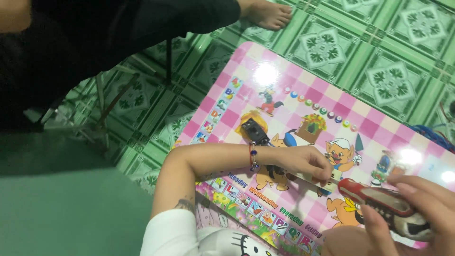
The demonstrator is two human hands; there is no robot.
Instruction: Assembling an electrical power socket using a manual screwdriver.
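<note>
My left hand (308, 163), a beaded bracelet on its wrist, presses down on a slim object lying on the pink cartoon-printed table (284, 80). A small black part (253, 130) sticks out from that object behind my wrist. My right hand (419, 208) grips a screwdriver (379, 196) with a red and black handle. Its tip points left and meets the object right at my left fingertips. What the tip touches is hidden by my fingers.
A person in black clothes sits at the upper left, one bare foot (265, 14) on the green patterned tile floor (379, 57). Thin metal stool legs (106, 104) stand left of the table. Blue wires (429, 132) lie at the table's right edge.
</note>
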